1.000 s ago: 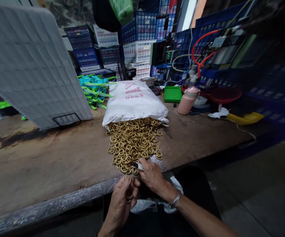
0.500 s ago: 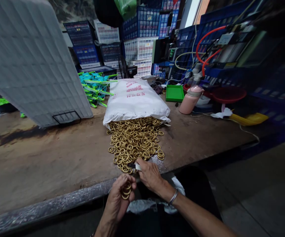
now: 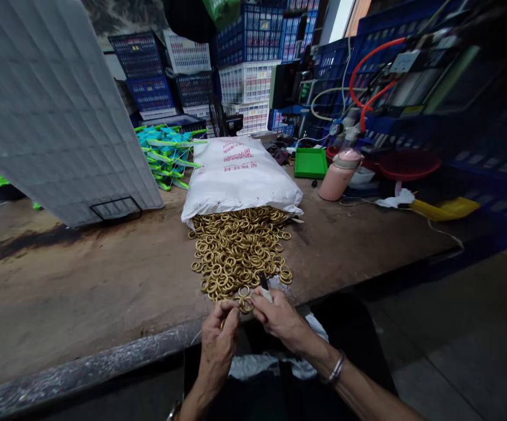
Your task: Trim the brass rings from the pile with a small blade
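Note:
A heap of brass-coloured rings (image 3: 238, 251) spills from the open mouth of a white sack (image 3: 240, 175) lying on the worn wooden bench (image 3: 104, 280). My left hand (image 3: 218, 345) is closed round a small stack of rings at the bench's near edge. My right hand (image 3: 279, 318) is closed on a small knife-like tool (image 3: 264, 283) with a dark tip and pinches a ring (image 3: 247, 305) at the front of the heap. Both hands almost touch each other. A metal bracelet sits on my right wrist (image 3: 335, 368).
A tilted white crate (image 3: 51, 111) stands at the left. Green and blue plastic pieces (image 3: 165, 152) lie behind it. A green tray (image 3: 309, 162), a pink bottle (image 3: 338, 174), a red basin (image 3: 404, 165) and a yellow scoop (image 3: 441, 207) are at the right. Stacked crates (image 3: 244, 76) fill the back.
My left hand rose from below the bench edge up to the heap's front. My right hand turned the tool so that its tip points up and took hold of a ring.

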The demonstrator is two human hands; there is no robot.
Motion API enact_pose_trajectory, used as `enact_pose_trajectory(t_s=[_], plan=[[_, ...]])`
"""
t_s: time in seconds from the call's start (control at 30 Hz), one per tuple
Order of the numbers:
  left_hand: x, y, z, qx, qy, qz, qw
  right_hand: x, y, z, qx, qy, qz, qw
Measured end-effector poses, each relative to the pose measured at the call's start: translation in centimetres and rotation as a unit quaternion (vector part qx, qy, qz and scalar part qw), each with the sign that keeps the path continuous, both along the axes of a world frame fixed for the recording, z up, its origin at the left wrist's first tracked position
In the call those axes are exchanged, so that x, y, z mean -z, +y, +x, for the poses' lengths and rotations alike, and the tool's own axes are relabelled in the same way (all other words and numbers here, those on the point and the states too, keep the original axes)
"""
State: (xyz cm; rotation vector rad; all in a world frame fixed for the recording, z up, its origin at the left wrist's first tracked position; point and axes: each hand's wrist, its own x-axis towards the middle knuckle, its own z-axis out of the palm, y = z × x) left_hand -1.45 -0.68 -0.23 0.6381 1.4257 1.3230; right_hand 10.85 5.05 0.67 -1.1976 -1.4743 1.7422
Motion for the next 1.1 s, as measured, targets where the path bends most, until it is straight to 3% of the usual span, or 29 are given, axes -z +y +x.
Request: enact_pose_trajectory(t_s=[0.2, 0.33, 0.4, 0.47, 0.53, 0.63, 0.83, 1.1], plan=[[0.0, 0.2, -0.1, 0.002, 0.011, 0.026, 1.0, -0.8, -0.5, -0.2, 0.013, 0.028, -0.068, 0.997], [0.3, 0.1, -0.1, 0.036, 0.031, 0.033, 0.998, -1.1, -0.8, -0.4, -0.018, 0.034, -0.104, 0.994], [0.4, 0.0, -0.2, 0.064, 0.023, 0.026, 0.997, -1.1, -0.8, -0.4, -0.025, 0.001, -0.049, 0.998], [0.5, -0.1, -0.3, 0.081, 0.001, 0.012, 0.997, -0.9, -0.7, -0.4, -0.019, -0.065, 0.065, 0.996], [0.7, -0.1, -0.3, 0.089, -0.036, -0.008, 0.995, -0.6, -0.6, -0.2, -0.024, -0.129, 0.179, 0.975], [1.0, -0.1, -0.4, 0.093, -0.11, -0.032, 0.989, -0.4, -0.7, 0.0, -0.062, -0.164, 0.265, 0.948], [0.5, 0.3, -0.4, 0.072, -0.199, -0.06, 0.976, 0.1, -1.3, 0.0, -0.116, -0.141, 0.319, 0.93], [0.8, 0.2, -0.2, 0.055, -0.208, -0.047, 0.976, 0.5, -0.7, -0.3, -0.055, -0.153, 0.286, 0.944]])
